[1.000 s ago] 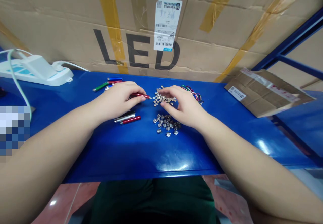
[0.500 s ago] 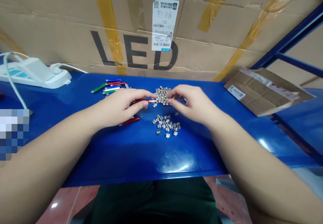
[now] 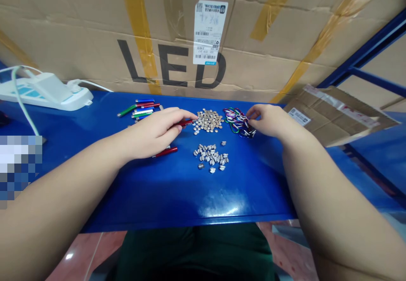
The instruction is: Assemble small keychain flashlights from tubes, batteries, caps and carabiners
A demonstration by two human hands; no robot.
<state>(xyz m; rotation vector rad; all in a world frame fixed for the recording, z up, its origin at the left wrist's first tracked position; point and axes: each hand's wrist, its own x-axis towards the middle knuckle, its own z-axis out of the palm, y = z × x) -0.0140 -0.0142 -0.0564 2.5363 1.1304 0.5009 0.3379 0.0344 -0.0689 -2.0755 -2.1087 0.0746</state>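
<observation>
My left hand (image 3: 155, 129) is closed on a thin red tube (image 3: 186, 122), its tip pointing at a pile of small silver discs (image 3: 208, 120) on the blue shelf (image 3: 177, 184). My right hand (image 3: 269, 120) rests at a tangle of coloured clips (image 3: 236, 120) to the right of the discs, fingers curled on them. A second heap of silver caps (image 3: 212, 157) lies nearer to me. Another red tube (image 3: 165, 151) lies under my left hand. More coloured tubes (image 3: 139, 108) lie farther back on the left.
A big cardboard box marked LED (image 3: 177, 63) forms the back wall. A white power strip (image 3: 47, 91) with a cable sits at the far left. A flat cardboard parcel (image 3: 336, 112) lies at the right, beside a blue frame (image 3: 364, 53).
My right hand has moved from the disc pile rightwards to the coloured clips. My left hand has kept the red tube and barely shifted.
</observation>
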